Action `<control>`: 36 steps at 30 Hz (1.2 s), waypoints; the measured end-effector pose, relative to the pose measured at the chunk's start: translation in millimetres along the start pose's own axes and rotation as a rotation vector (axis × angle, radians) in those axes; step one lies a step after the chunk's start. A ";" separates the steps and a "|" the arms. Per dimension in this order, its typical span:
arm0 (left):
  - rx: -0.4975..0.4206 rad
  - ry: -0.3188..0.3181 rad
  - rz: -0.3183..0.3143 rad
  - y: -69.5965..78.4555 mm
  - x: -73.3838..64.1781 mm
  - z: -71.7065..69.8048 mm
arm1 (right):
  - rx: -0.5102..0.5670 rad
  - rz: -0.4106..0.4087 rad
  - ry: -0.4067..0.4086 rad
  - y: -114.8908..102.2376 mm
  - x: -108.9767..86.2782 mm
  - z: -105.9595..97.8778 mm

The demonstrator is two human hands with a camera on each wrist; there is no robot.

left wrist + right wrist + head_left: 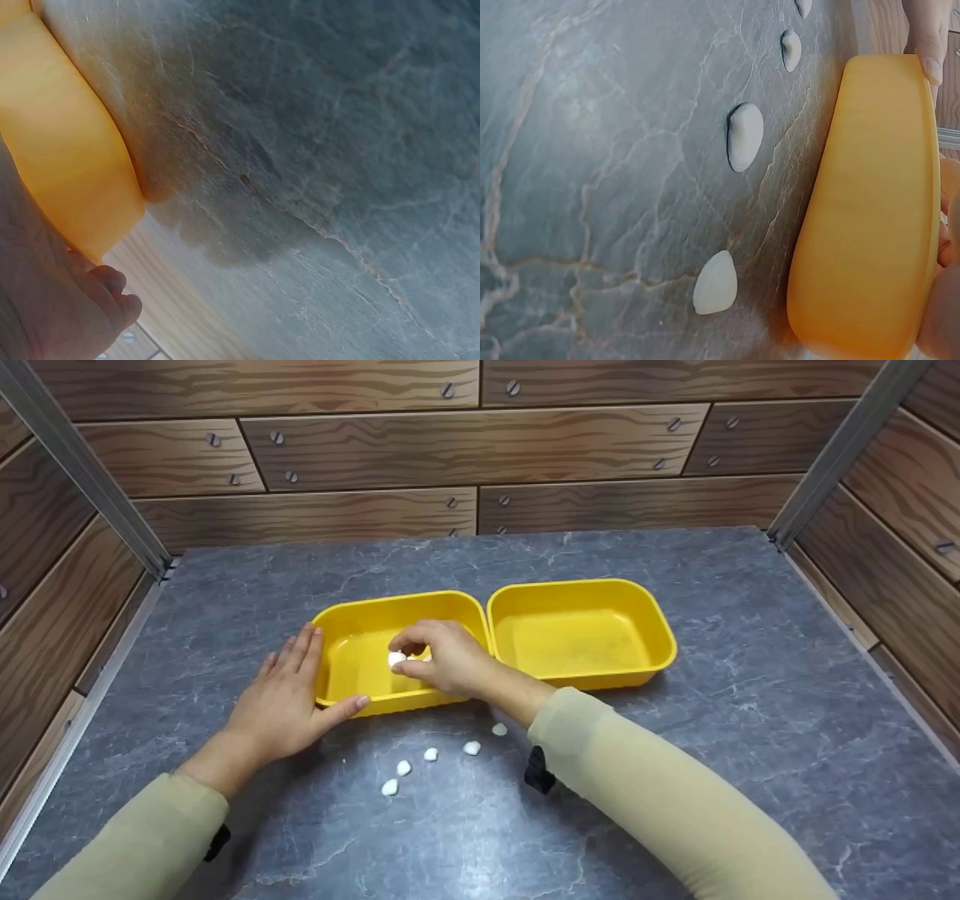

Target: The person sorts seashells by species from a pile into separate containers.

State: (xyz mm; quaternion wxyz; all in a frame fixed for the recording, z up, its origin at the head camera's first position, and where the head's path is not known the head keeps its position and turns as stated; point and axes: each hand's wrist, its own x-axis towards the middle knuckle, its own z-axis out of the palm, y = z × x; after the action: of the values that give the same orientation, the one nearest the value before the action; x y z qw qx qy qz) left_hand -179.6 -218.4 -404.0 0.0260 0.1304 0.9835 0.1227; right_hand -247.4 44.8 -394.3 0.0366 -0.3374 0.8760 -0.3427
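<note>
the floors of both tubs are shown by the head view alone. the left tub (352, 667) is touched by both hands' work: its left end is covered by the left hand (279, 707), fingers straight and close together, thumb spread apart along the near rim. the right hand (450, 660) is held inside this tub, and one white piece (396, 658) is pinched between thumb and fingertips. more white is glimpsed just beside it, partly hidden by the hand, so a count cannot be told. the right tub (577, 641) is set just beside the left one, its floor in plain view.

five loose pieces (472, 748) are seen from the head, laid in a slanting row on the table (750, 780) in front of the left tub. by the right wrist view four are shown, closer up, with the tub's near outer wall and the tip of the left thumb on its rim; the right fingers are mostly cut off there. by the left wrist view the tub's outer end is shown, with a brown vein in the tabletop.
</note>
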 end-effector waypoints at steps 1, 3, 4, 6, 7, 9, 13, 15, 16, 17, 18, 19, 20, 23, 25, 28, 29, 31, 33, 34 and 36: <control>0.001 0.000 0.001 0.1 -0.1 0.0 | 0.001 0.000 -0.001 -0.1 0.1 0.1; 0.003 0.001 0.002 0.6 -0.3 -0.1 | 0.002 -0.003 -0.004 -0.3 0.2 0.1; 0.004 0.000 0.001 0.6 -0.3 -0.2 | 0.003 -0.004 -0.006 -0.3 0.1 0.1; 0.008 0.000 0.002 1.0 -0.1 -0.5 | 0.001 -0.005 -0.008 -0.3 0.0 -0.2; 0.009 0.001 0.002 1.1 0.2 -0.6 | 0.001 -0.005 -0.009 -0.4 -0.1 -0.5; 0.010 -0.001 0.001 1.5 0.7 -1.0 | 0.004 0.004 -0.009 -0.3 -0.3 -1.0; 0.008 -0.005 0.001 2.4 1.5 -2.0 | 0.017 0.032 -0.009 -0.7 -0.8 -3.3; 0.006 -0.007 -0.002 2.3 1.6 -2.4 | 0.029 0.040 -0.007 -1.2 -1.3 -5.2; 0.005 -0.006 -0.002 2.1 1.8 -2.4 | 0.038 0.041 -0.004 -1.6 -1.6 -6.4; 0.005 -0.006 -0.003 1.9 2.0 -2.2 | 0.048 0.036 0.001 -1.8 -1.8 -7.7; 0.006 -0.007 -0.004 1.5 2.4 -1.9 | 0.056 0.026 0.008 -2.0 -2.1 -9.3; 0.008 -0.008 -0.005 1.0 2.7 -1.7 | 0.063 0.013 0.019 -2.4 -2.6 -11.3; 0.009 -0.008 -0.007 0.9 2.9 -1.6 | 0.072 -0.005 0.032 -2.6 -3.2 -13.7; 0.013 -0.012 -0.008 0.4 3.5 -1.2 | 0.083 -0.061 0.081 -3.8 -6.0 -24.2; 0.008 -0.012 -0.009 0.4 3.1 -1.3 | 0.079 -0.077 0.116 -5.4 -9.7 -34.0; 0.004 -0.009 -0.008 0.1 2.1 -1.3 | 0.064 -0.083 0.161 -6.4 -17.2 -51.2; 0.003 -0.006 -0.007 0.0 1.8 -1.1 | 0.057 -0.081 0.174 -6.2 -20.3 -57.4; 0.001 -0.002 -0.005 0.1 1.6 -0.5 | 0.041 -0.082 0.200 -4.1 -27.2 -70.2; 0.000 0.002 -0.003 0.2 1.5 0.2 | 0.020 -0.086 0.226 0.1 -34.9 -83.2; -0.001 0.004 -0.001 0.3 1.6 0.6 | 0.007 -0.091 0.241 2.7 -39.1 -89.7; -0.001 0.004 0.000 0.5 1.4 0.8 | -0.025 -0.097 0.272 9.1 -48.1 -102.1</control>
State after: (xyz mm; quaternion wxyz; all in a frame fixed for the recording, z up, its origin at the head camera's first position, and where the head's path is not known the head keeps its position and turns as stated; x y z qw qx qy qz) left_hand -180.8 -217.4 -404.7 0.0243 0.1302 0.9835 0.1234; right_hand -245.7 138.1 -330.1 -0.1035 -0.3303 0.8597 -0.3757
